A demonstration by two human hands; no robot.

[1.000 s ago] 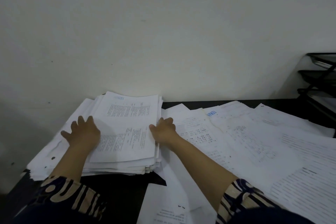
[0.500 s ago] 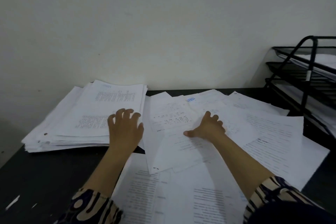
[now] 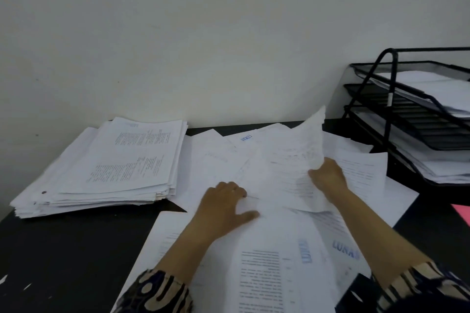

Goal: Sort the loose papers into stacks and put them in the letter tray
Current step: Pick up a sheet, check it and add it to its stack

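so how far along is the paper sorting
Partly done. One thick stack sits squared at the desk's left, and the letter tray already holds papers. In hand: the right hand lifts a sheet while the left hand presses the loose papers. Left: that spread of loose sheets, then moving stacks into the tray.

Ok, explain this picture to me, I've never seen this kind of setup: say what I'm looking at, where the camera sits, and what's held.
There is no machine here: a person works with two bare hands. The camera sits on their head, looking forward and down. On the dark desk a tall stack of papers lies at the left, and loose papers are spread across the middle. A black letter tray with several tiers stands at the right, already holding some sheets. The right hand pinches one sheet and lifts its far edge off the pile. The left hand rests on the loose papers beside it.
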